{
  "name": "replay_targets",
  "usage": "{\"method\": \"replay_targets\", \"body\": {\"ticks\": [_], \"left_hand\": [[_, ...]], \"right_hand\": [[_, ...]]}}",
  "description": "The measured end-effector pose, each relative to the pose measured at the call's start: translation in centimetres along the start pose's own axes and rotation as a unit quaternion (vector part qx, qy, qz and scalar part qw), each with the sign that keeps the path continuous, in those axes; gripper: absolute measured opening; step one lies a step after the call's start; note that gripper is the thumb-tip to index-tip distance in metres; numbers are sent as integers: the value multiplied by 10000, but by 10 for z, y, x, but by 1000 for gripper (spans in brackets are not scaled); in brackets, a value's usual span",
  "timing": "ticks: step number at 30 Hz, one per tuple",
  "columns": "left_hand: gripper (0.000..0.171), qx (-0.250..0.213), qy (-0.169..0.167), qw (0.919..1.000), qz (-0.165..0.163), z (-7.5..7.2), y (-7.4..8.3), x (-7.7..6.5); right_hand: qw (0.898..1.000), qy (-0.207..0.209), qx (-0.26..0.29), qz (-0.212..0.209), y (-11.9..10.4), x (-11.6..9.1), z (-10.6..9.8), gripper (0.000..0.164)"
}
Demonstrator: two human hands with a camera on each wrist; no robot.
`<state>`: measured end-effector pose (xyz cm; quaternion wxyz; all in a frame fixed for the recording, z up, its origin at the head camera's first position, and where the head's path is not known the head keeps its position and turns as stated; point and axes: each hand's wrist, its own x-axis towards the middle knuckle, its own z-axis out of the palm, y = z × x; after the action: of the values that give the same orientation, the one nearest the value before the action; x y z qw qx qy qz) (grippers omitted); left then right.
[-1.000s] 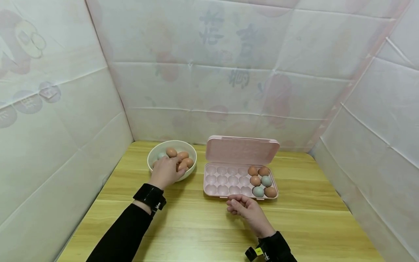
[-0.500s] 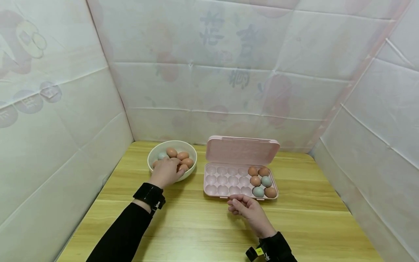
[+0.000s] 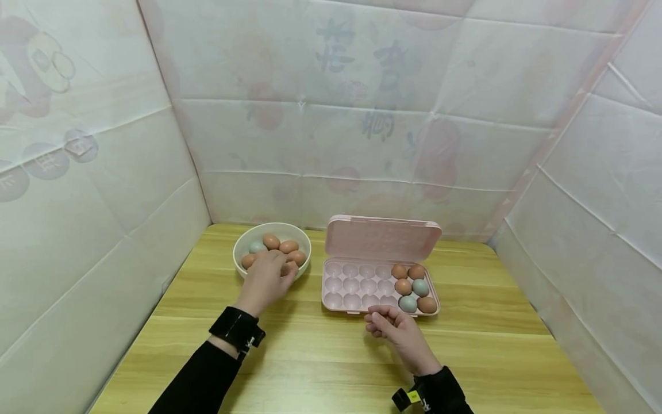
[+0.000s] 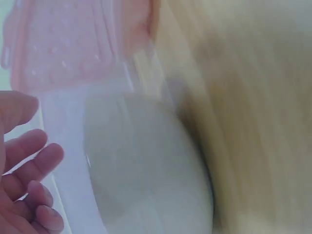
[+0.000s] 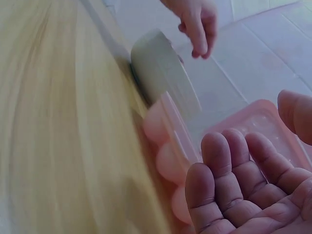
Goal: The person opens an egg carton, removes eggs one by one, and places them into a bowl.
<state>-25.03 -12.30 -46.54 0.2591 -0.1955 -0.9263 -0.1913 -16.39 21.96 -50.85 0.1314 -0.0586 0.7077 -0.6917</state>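
Note:
Above the near rim of a cream bowl, my left hand hovers with its fingers loosely bent. In the left wrist view nothing shows between its thumb and fingers. Several brown eggs and a pale green egg lie in the bowl; the hand covers part of them. To the right stands a pink egg carton with its lid up. Brown eggs and green eggs fill its two rightmost columns. My right hand, relaxed and holding nothing, is at the carton's front edge.
The raised carton lid leans back near the rear wall sheet. Pale sheets also enclose the wooden table at left and right. Bowl and carton stand near the table's back, with a narrow gap between them.
My left hand has lifted slightly out of the bowl, toward me, uncovering more of a brown egg at the left. The right hand has shifted a little rightward. The carton's eggs are unchanged.

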Motion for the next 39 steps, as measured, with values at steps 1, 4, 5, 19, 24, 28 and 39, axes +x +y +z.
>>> {"method": "replay_targets", "body": {"ticks": [1, 4, 5, 19, 24, 28, 39], "left_hand": [[17, -77, 59, 9999, 82, -1, 5, -4], [24, -360, 118, 9990, 247, 0, 18, -19], [23, -469, 91, 9986, 231, 0, 23, -24], [17, -1129, -39, 9936, -31, 10, 63, -82], [16, -1170, 46, 9930, 120, 11, 67, -88], [16, -1128, 106, 9934, 175, 11, 68, -91], [16, -1099, 176, 9935, 254, 13, 66, -94]], "right_hand": [[9999, 72, -80, -28, -1, 0, -2, 49], [9979, 401, -463, -231, -6, 1, -10, 47], [9953, 573, -698, -352, -7, 1, -13, 46], [8438, 1885, -4807, -1465, -21, 13, -59, 44], [8235, 1840, -5244, -1142, -19, 19, -66, 43], [8129, 1811, -5444, -1001, -16, 22, -68, 37], [7950, 1584, -5810, -735, -22, 25, -65, 29]]}}
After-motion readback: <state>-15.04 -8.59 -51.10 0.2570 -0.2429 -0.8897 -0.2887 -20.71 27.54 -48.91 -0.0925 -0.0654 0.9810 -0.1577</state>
